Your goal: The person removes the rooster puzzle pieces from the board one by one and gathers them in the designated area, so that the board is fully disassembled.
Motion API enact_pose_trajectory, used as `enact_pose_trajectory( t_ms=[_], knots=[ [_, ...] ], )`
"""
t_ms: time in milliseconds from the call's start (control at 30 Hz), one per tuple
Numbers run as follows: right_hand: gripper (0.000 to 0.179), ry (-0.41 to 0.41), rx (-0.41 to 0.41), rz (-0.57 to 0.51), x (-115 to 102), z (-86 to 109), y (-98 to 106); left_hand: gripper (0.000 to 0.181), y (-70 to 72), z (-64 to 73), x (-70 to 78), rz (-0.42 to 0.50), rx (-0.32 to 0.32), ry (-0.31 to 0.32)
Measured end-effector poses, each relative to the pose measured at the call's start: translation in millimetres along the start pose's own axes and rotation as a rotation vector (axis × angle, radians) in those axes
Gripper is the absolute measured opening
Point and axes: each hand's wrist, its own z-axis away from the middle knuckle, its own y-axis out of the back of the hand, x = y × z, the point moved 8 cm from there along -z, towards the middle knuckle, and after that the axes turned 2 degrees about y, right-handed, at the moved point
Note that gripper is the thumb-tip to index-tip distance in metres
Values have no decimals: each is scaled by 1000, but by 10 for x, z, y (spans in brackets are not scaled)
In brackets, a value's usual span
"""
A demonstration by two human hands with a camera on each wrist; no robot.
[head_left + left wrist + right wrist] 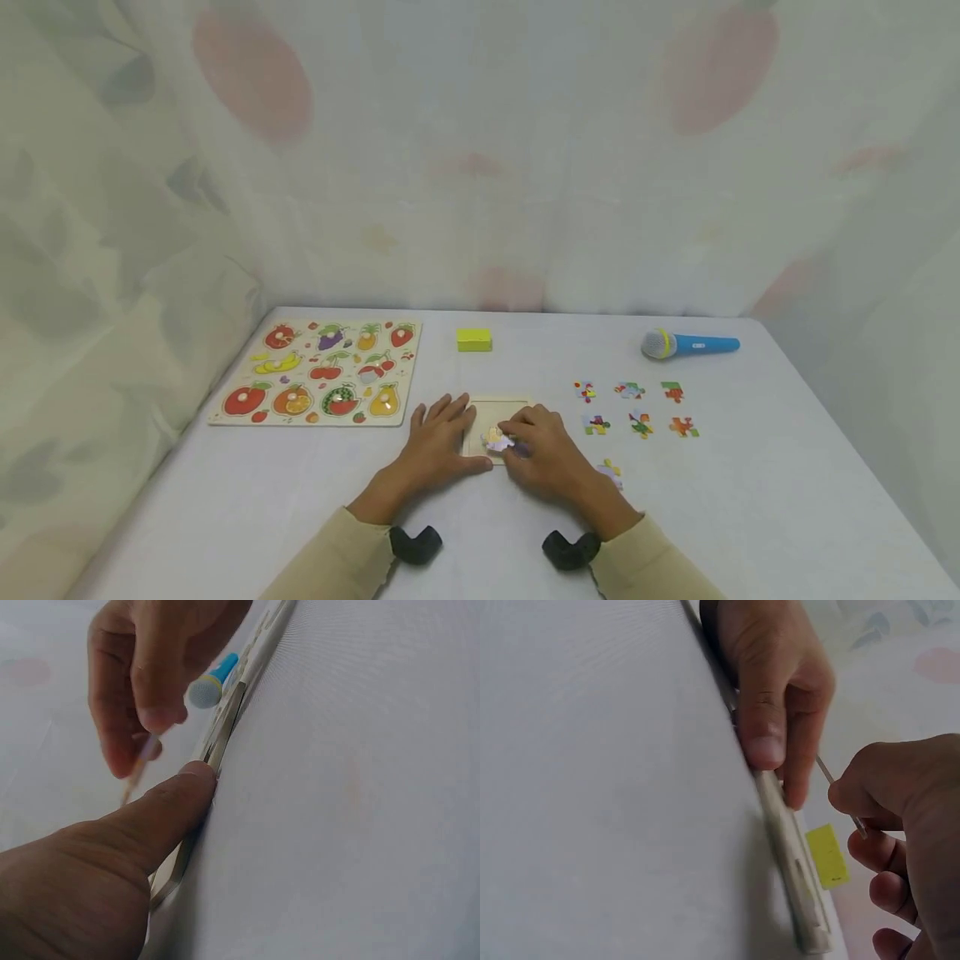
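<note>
A shallow square wooden puzzle tray [491, 412] lies on the table in the head view. My left hand [438, 442] rests along its left side, fingers spread, with the thumb pressing the near edge. Over the tray, my right hand [543, 450] pinches a jigsaw piece [497, 439] with a pale printed picture between thumb and fingers. That piece looks thin and edge-on in the right wrist view, tilted and held above the tray. Part of the tray's right side is hidden by the right hand.
Several loose jigsaw pieces [640, 423] lie to the right, one [609, 473] close beside the right wrist. A fruit peg puzzle board [408, 375] is at the left. Towards the back are a yellow block [474, 340] and a blue toy microphone [705, 345].
</note>
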Motion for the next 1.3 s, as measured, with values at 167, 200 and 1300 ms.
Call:
enact_pose_trajectory(
  t_ms=[167, 200, 1300],
  knots=[
    [33, 56, 75, -19, -75, -23, 164, 90, 9, 0, 15, 5, -6, 4],
    [34, 64, 80, -24, -91, -29, 194, 90, 11, 1, 18, 5, -7, 6],
    [41, 8, 189, -2, 144, 649, 1479, 89, 29, 34, 47, 9, -32, 13]
  ],
)
